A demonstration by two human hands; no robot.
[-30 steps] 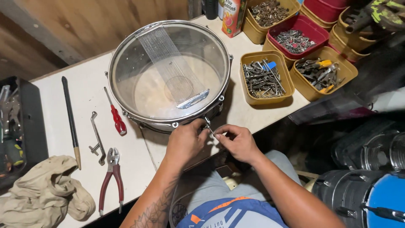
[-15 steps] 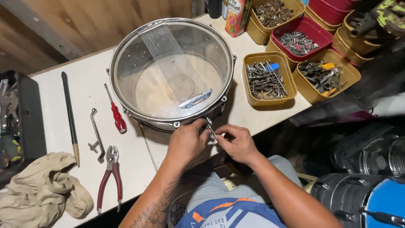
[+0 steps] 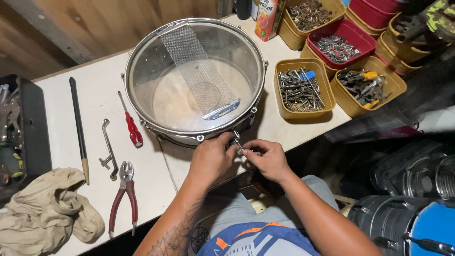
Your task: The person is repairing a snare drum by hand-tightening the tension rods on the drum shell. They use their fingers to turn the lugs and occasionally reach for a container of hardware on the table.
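Beyond the hands, a carton (image 3: 269, 19) with an orange-pink label stands upright at the bench's far edge. Bins: three yellow (image 3: 299, 90), two red (image 3: 339, 45). One drum (image 3: 196, 80). Left hand (image 3: 211, 159) and right hand (image 3: 268, 159) are both closed, pinching one small metal tension rod (image 3: 236, 140) at the drum's near rim. Versus the earlier frame, the grip is unchanged.

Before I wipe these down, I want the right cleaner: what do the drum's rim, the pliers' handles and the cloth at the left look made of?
Drum rim: looks like polished chrome metal, bright and mirror-like. Pliers' handles: dark red coating, probably rubber or plastic, over grey metal jaws. Cloth: soft beige fabric, rumpled and matte, perhaps cotton.
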